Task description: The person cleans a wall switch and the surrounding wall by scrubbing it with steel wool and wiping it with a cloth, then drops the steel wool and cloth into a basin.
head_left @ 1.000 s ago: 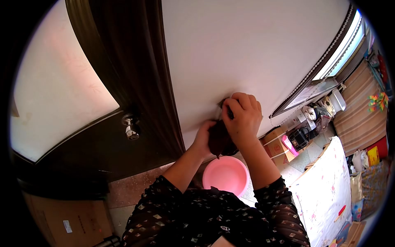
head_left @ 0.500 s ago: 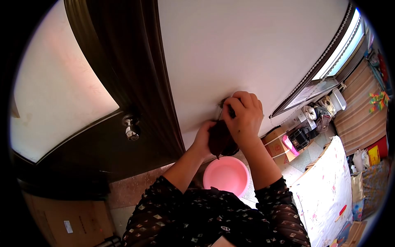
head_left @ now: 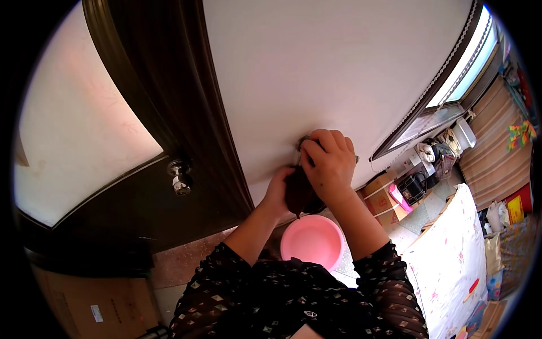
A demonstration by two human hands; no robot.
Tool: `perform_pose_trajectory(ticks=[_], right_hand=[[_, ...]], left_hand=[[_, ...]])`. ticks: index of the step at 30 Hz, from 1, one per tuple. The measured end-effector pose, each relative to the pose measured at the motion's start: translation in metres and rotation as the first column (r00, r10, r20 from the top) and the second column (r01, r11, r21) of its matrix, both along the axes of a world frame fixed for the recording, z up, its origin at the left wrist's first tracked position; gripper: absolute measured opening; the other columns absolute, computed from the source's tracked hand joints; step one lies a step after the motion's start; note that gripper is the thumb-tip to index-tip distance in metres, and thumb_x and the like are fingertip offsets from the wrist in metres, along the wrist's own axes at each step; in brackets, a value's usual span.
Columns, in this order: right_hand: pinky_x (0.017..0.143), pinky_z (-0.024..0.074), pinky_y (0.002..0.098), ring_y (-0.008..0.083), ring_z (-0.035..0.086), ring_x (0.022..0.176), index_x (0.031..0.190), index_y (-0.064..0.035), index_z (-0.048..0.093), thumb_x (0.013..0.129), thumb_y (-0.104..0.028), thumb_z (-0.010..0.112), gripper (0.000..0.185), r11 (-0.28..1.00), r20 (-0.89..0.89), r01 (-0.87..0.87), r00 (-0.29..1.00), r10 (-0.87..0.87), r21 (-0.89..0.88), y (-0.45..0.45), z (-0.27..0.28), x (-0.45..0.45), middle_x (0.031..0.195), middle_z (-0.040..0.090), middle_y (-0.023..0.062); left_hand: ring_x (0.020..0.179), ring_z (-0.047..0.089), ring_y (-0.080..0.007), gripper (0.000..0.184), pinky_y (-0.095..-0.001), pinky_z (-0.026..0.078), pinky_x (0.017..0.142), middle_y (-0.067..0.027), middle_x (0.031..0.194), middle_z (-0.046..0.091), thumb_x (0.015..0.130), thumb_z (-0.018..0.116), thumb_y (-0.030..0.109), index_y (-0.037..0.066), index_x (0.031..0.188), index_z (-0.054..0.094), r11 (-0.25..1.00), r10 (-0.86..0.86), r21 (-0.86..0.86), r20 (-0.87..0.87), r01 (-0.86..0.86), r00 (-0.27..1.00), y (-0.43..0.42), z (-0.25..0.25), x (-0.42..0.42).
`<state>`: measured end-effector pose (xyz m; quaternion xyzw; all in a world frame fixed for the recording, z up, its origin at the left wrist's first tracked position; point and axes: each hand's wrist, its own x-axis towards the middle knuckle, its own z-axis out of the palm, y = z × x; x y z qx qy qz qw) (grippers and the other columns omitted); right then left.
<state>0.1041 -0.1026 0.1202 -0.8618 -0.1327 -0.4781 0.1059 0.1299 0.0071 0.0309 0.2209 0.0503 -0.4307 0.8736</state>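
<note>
My left hand is closed around a dark maroon, soft-looking item in front of the white wall; its exact kind does not show. Just above it, my right hand is bent with thumb and fingers pinched together, back of the hand towards me. What lies between those fingers is hidden. Beside the right fingertips, a small metal fixture sticks out from the wall, partly covered by the hand.
A pink basin stands on the floor below my hands. To the left is a dark door with a round metal knob, above a cardboard box. At right are a flowered white bed cover, another carton and a window.
My right hand's fingers have shifted slightly left and curled closer against the maroon item. My left hand keeps its grip. The view has moved a little.
</note>
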Motion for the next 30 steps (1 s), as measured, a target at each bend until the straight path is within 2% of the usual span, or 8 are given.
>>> perform_pose_trajectory(ticks=[10, 17, 19, 20, 23, 25, 29, 30], right_hand=[[0.063, 0.0397, 0.0323, 0.0198, 0.052, 0.074, 0.069, -0.0098, 0.059, 0.058, -0.004, 0.067, 0.015, 0.998, -0.136, -0.031, 0.990, 0.023, -0.063, -0.007, 0.001, -0.012, 0.079, 0.054, 0.0005], [0.065, 0.0418, 0.0329, 0.0208, 0.052, 0.074, 0.070, -0.0105, 0.061, 0.060, -0.006, 0.067, 0.013, 0.983, -0.114, 0.027, 0.993, -0.006, 0.182, -0.026, -0.002, -0.033, 0.079, 0.054, 0.0008], [0.065, 0.0428, 0.0334, 0.0217, 0.053, 0.074, 0.071, -0.0095, 0.061, 0.061, -0.006, 0.066, 0.012, 0.969, -0.103, -0.009, 0.994, 0.035, 0.248, -0.029, -0.005, -0.033, 0.079, 0.054, 0.0018], [0.065, 0.0428, 0.0334, 0.0217, 0.053, 0.074, 0.071, -0.0095, 0.061, 0.061, -0.006, 0.066, 0.012, 0.968, -0.105, -0.008, 0.994, 0.035, 0.250, -0.028, -0.004, -0.033, 0.079, 0.054, 0.0018], [0.066, 0.0438, 0.0326, 0.0243, 0.053, 0.074, 0.072, -0.0086, 0.061, 0.062, -0.005, 0.066, 0.012, 0.945, -0.140, -0.019, 0.988, 0.068, 0.326, -0.026, -0.005, -0.035, 0.080, 0.055, 0.0044], [0.067, 0.0443, 0.0310, 0.0221, 0.055, 0.075, 0.076, -0.0066, 0.062, 0.067, -0.006, 0.066, 0.010, 0.863, -0.232, -0.033, 0.958, 0.171, 0.504, -0.032, -0.014, -0.037, 0.081, 0.055, 0.0058], [0.062, 0.0442, 0.0242, 0.0151, 0.055, 0.070, 0.088, -0.0035, 0.060, 0.080, -0.013, 0.059, 0.013, 0.622, -0.268, -0.031, 0.885, 0.381, 0.782, -0.055, -0.044, -0.046, 0.081, 0.057, 0.0048], [0.060, 0.0451, 0.0239, 0.0137, 0.056, 0.069, 0.094, -0.0030, 0.059, 0.084, -0.019, 0.054, 0.020, 0.311, -0.233, 0.067, 0.813, 0.534, 0.948, -0.061, -0.047, -0.049, 0.079, 0.056, 0.0038]], left_hand=[[0.091, 0.058, -0.0240, 0.035, -0.0372, 0.046, 0.083, -0.0106, 0.099, 0.060, 0.084, 0.038, 0.027, 0.002, 0.102, 0.054, 1.000, 0.006, -0.009, -0.005, -0.006, 1.000, 0.001, 0.002, -0.001], [0.100, 0.054, -0.0322, 0.054, -0.0420, 0.042, 0.088, -0.0201, 0.113, 0.054, 0.082, 0.026, 0.028, -0.005, 0.120, 0.044, 0.991, -0.037, 0.130, 0.086, 0.026, 0.996, 0.005, 0.021, -0.014], [0.100, 0.054, -0.0320, 0.054, -0.0423, 0.042, 0.088, -0.0201, 0.112, 0.054, 0.082, 0.027, 0.029, -0.005, 0.119, 0.045, 0.899, -0.181, -0.392, 0.077, 0.196, 0.981, 0.008, 0.009, -0.008], [0.100, 0.054, -0.0320, 0.054, -0.0423, 0.042, 0.088, -0.0201, 0.112, 0.054, 0.082, 0.027, 0.029, -0.005, 0.119, 0.045, 0.900, -0.181, -0.390, 0.075, 0.196, 0.981, 0.007, 0.005, -0.010], [0.101, 0.053, -0.0318, 0.055, -0.0422, 0.042, 0.088, -0.0198, 0.113, 0.054, 0.082, 0.028, 0.031, -0.005, 0.119, 0.044, 0.995, -0.038, 0.092, 0.139, 0.026, 0.990, 0.008, 0.018, -0.017], [0.103, 0.053, -0.0320, 0.054, -0.0426, 0.042, 0.088, -0.0195, 0.114, 0.053, 0.081, 0.031, 0.032, -0.004, 0.120, 0.044, 0.873, -0.174, -0.446, 0.099, 0.200, 0.980, 0.010, 0.009, -0.015], [0.104, 0.052, -0.0323, 0.053, -0.0434, 0.041, 0.089, -0.0190, 0.115, 0.052, 0.081, 0.034, 0.033, -0.002, 0.120, 0.045, 0.998, -0.025, -0.053, 0.061, 0.028, 0.998, 0.016, 0.024, -0.027], [0.104, 0.052, -0.0323, 0.052, -0.0437, 0.041, 0.089, -0.0186, 0.115, 0.052, 0.081, 0.036, 0.033, -0.001, 0.120, 0.045, 0.998, -0.015, -0.064, 0.091, 0.021, 0.996, 0.017, 0.026, -0.029]])
